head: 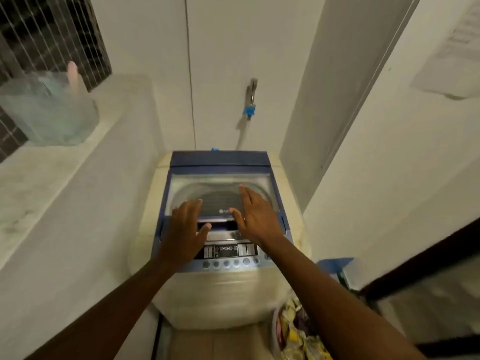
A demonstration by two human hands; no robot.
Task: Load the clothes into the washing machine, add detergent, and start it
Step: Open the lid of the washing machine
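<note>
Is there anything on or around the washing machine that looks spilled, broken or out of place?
Nothing stands out. The washing machine has its lid shut, both hands are open over it, and the clothes wait beside it.

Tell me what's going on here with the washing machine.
A person stands at a top-loading washing machine with both hands over its lid. The left hand and right hand are spread open at the lid's front edge and hold nothing. The lid looks shut or nearly so. A basket of clothes sits on the floor to the right, not yet loaded.
</note>
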